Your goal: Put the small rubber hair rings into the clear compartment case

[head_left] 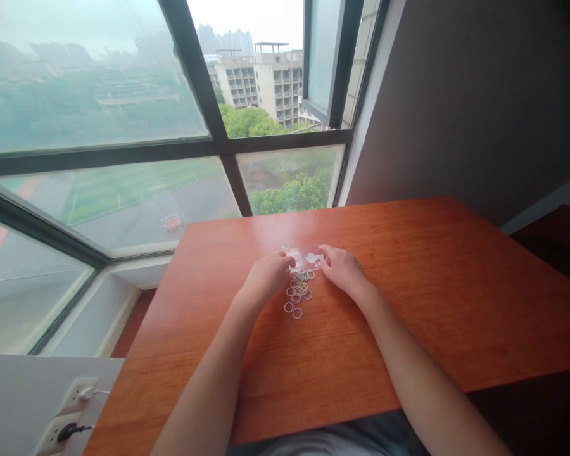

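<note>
A small clear plastic box [312, 259] lies opened out on the table, with a pale printed shape on its right part. My left hand [270, 273] has its fingers curled at the left part of the box, partly covering it. At the right edge, my right hand [342, 266] grips the plastic between thumb and fingers. Just nearer to me, several pale thin rings [297, 291] lie in a loose heap, some overlapping. Two of them rest apart at the near end. Whether a ring is in my left fingers is too small to make out.
The reddish-brown wooden table [446, 285] reaches the window [289, 177] at the back and a grey wall [456, 107] at the right. Wall sockets [69, 411] with plugged-in cords are at the lower left, beside the table's edge.
</note>
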A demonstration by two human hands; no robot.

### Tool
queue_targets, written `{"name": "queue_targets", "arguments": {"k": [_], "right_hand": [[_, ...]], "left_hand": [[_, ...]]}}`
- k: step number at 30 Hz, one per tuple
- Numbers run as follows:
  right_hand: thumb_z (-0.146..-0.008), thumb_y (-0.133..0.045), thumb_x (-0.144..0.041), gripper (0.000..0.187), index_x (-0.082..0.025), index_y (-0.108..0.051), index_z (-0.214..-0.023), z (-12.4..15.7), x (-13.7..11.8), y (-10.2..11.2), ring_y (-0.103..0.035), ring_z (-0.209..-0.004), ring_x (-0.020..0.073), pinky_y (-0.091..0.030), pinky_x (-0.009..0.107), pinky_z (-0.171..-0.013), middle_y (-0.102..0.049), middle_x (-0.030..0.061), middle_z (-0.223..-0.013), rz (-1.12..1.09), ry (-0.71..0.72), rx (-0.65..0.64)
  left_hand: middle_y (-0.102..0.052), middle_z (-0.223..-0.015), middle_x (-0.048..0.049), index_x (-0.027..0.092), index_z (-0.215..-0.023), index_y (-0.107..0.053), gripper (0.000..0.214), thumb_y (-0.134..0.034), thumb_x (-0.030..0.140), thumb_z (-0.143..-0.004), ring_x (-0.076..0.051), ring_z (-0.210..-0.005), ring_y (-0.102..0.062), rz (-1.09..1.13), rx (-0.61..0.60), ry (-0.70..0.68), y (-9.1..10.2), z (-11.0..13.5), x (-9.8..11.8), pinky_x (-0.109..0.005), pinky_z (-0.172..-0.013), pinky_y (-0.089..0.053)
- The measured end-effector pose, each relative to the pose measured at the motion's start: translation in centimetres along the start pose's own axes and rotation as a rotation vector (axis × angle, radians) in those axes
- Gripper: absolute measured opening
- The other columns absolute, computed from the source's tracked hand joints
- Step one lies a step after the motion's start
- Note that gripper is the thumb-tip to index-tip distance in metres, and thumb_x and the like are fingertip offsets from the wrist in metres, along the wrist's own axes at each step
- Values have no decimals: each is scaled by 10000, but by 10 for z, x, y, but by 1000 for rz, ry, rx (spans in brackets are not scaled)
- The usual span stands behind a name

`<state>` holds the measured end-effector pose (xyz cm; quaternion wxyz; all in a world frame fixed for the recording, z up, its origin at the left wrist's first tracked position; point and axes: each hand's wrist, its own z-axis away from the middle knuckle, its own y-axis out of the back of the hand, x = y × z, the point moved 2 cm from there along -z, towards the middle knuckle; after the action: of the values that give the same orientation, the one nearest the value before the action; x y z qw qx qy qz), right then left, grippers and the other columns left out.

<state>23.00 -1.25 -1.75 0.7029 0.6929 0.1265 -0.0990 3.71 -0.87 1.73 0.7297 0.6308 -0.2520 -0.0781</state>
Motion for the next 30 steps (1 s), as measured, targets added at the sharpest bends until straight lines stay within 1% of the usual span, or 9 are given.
{"name": "queue_targets", "arguments": {"k": [4, 6, 8, 10, 12, 16, 20, 24, 30], "right_hand": [[-890, -469, -284, 333, -253, -587, -1200, 2, -1, 7, -629, -845, 190, -392, 253, -692, -702, 47, -951, -28, 4, 8], [-888, -482, -297, 280, -244, -620, -1126, 6, -5, 11, -619, -796, 169, -378, 238, -673, -701, 30, -889, -93, 85, -11], [-882, -502, -315, 238, -239, -644, -1059, 11, -11, 12, -602, -743, 148, -357, 223, -632, -691, 11, -824, -147, 201, -82], [-861, -535, -301, 214, -247, -657, -1027, 16, -18, 12, -588, -727, 135, -344, 215, -621, -686, -2, -825, -165, 285, -139], [-839, -551, -257, 213, -251, -663, -1019, 19, -24, 11, -580, -713, 129, -342, 214, -630, -680, -10, -811, -156, 333, -175], [-831, -569, -244, 207, -241, -657, -1019, 21, -28, 11, -578, -720, 132, -343, 218, -642, -671, -11, -780, -145, 345, -163], [-825, -563, -227, 166, -241, -662, -956, 21, -23, 15, -574, -714, 125, -345, 211, -639, -671, -16, -772, -165, 351, -148], [-811, -562, -216, 149, -228, -668, -915, 21, -17, 20, -566, -683, 118, -342, 206, -615, -670, -17, -752, -167, 317, -172], [-785, -625, -296, 176, -239, -668, -947, 22, -17, 17, -591, -725, 137, -344, 219, -616, -677, -6, -812, -100, 283, -223]], "left_hand": [[-630, -1101, -62, 224, -1024, -634, 227, -543, 201, -817, -168, -806, -611, 36, 92, 13, 10, 5, -3, -254, -708, -442], [-648, -1019, -56, 216, -986, -620, 186, -579, 245, -807, -172, -790, -607, 37, 102, 23, 17, 10, -2, -254, -685, -434], [-665, -888, -42, 210, -908, -620, 197, -646, 346, -768, -184, -747, -608, 26, 2, 63, 20, 16, 1, -249, -628, -418], [-665, -796, -33, 209, -853, -627, 334, -754, 433, -642, -198, -704, -611, 11, -152, 98, 18, 22, 8, -245, -582, -402], [-671, -763, -28, 213, -825, -642, 390, -815, 415, -541, -208, -701, -625, -6, -249, 83, 15, 27, 18, -241, -577, -403], [-685, -758, -28, 216, -802, -658, 253, -779, 257, -583, -204, -721, -648, 9, -276, 28, 10, 30, 33, -231, -593, -424], [-702, -820, -92, 185, -802, -660, 92, -641, 170, -714, -246, -758, -658, 19, -248, 9, 10, 26, 36, -279, -629, -450], [-692, -807, -128, 158, -761, -648, 138, -531, 85, -754, -251, -761, -657, -54, -246, 68, 12, 24, 32, -299, -662, -458], [-692, -861, -127, 163, -831, -653, 153, -531, 106, -757, -261, -791, -649, -59, -237, 88, 14, 25, 24, -309, -683, -460]]}}
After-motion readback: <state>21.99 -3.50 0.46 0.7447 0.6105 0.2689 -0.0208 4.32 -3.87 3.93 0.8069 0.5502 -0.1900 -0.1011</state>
